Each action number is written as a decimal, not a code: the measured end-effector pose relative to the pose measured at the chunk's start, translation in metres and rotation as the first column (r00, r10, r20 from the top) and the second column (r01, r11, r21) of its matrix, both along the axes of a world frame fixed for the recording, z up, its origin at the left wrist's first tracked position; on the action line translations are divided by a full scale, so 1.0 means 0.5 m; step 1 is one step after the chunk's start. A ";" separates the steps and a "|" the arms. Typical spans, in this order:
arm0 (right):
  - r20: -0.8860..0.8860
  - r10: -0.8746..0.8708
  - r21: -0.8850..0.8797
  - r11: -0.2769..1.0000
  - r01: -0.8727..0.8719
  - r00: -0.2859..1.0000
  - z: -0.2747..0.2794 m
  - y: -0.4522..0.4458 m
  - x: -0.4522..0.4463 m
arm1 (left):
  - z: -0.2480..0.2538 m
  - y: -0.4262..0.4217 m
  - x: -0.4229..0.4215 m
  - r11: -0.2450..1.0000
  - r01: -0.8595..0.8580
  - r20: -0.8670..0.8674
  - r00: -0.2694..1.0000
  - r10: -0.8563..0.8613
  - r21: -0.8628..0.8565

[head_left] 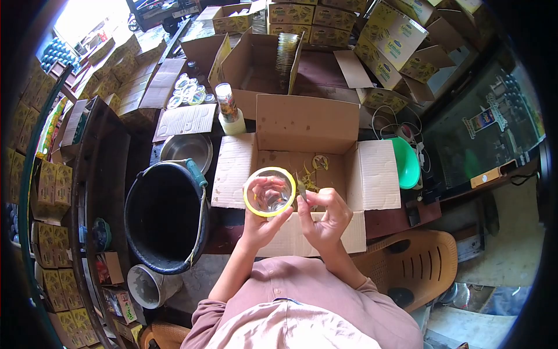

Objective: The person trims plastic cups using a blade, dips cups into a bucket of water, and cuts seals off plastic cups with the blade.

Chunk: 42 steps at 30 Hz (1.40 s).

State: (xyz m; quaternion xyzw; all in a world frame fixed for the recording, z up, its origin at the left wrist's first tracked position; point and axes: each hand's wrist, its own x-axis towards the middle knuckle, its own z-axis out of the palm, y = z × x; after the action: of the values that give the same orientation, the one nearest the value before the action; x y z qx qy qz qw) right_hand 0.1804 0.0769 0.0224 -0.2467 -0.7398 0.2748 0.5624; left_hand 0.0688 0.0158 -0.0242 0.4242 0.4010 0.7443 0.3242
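My left hand is wrapped round a clear plastic cup with a yellow rim, its open mouth facing up toward me. Fingers show through the clear wall. Close beside the cup's right edge, my right hand pinches a small, thin, pointed blade. Whether the blade touches the rim, I cannot tell. Both hands are over the near side of an open cardboard box with its flaps folded out. Inside the box lie thin yellow strips and a round yellow-edged piece, partly hidden by my hands.
A large black bucket stands left, with a metal bowl behind it. Several round lids lie beyond. A bottle stands behind the box, near a stack of cups. Right are a green bowl and an orange chair.
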 end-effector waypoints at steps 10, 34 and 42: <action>-0.017 0.019 0.057 0.998 -0.018 1.000 -0.001 -0.006 0.001 | 0.014 -0.007 -0.001 0.995 -0.104 -0.213 0.972 0.101 -0.005; -0.059 0.005 0.123 0.992 0.003 0.998 0.009 -0.012 0.007 | 0.021 -0.013 -0.004 0.990 -0.135 -0.403 0.905 0.136 0.032; -0.048 -0.021 0.152 0.988 0.028 0.999 0.005 -0.012 0.007 | 0.020 -0.015 -0.006 0.991 -0.130 -0.441 0.889 0.121 0.010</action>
State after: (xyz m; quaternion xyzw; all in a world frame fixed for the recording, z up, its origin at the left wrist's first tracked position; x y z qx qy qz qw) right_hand 0.1841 0.0709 0.0251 -0.2058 -0.7421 0.2162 0.6001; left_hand 0.0657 0.0082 -0.0143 0.5516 0.4979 0.6443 0.1807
